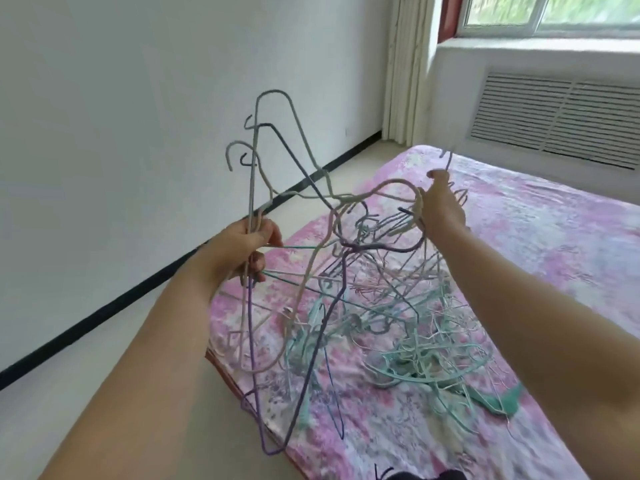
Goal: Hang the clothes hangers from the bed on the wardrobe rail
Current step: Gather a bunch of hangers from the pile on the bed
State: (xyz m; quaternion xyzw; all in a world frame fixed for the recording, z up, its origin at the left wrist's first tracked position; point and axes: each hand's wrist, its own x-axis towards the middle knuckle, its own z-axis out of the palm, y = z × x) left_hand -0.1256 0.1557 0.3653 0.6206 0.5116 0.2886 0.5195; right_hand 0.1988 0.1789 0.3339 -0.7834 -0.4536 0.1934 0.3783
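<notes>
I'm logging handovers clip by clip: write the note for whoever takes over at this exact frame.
Left hand: shut on a bunch of hangers, raised over the bed's corner.
Right hand: shut on one pale hanger, lifted above the pile.
Pile: many tangled hangers lie on the bed; the lifted ones look snagged with each other.
Done: a first batch gathered. No wardrobe or rail in view.
Left: free the tangle, carry the batch to the rail, hang it, return for the rest.
</notes>
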